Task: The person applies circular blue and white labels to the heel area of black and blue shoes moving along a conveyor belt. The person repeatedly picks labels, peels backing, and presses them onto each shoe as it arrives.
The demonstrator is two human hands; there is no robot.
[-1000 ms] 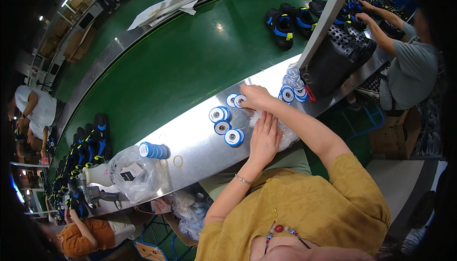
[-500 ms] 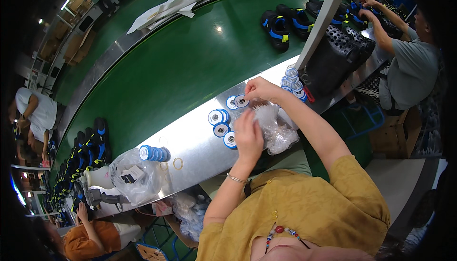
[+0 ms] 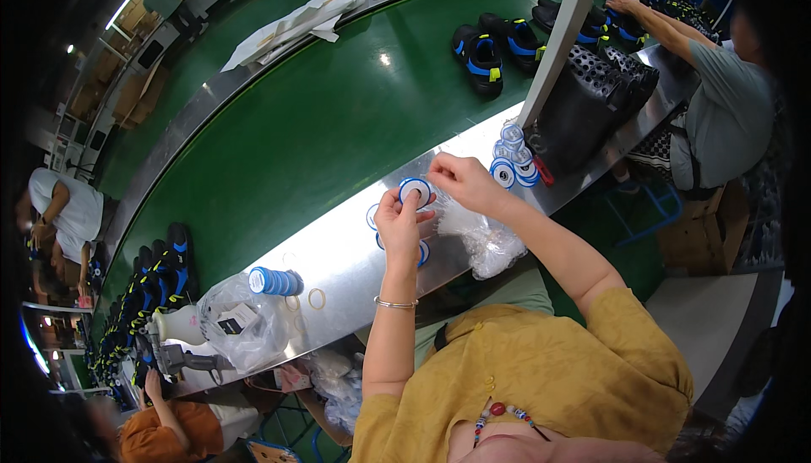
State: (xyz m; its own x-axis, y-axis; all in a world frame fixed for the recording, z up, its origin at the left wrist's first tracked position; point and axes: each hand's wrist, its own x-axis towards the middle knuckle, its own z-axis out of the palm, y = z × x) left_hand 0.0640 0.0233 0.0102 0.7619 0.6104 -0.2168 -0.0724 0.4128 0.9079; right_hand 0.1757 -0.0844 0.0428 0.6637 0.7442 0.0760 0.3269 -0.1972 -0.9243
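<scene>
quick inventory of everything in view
belt: 1, green, centre
bench: 1, silver, beside the belt
shoes: many, black, blue and yellow, along the belt
discs: many, white and blue, on the bench
rubber bands: at least 2, yellow, on bench
plastic bags: at least 2, clear, along bench
tool: 1, gray, bench's left end
post: 1, white, upper right
bulky item: count unclear, black, right of post
paper: several sheets, white, beyond the belt
co-workers: at least 4, varied tops, left, right, far
shirt: 1, mustard, lower edge
left hand: 1, bare, holding a disc
right hand: 1, bare, beside it
</scene>
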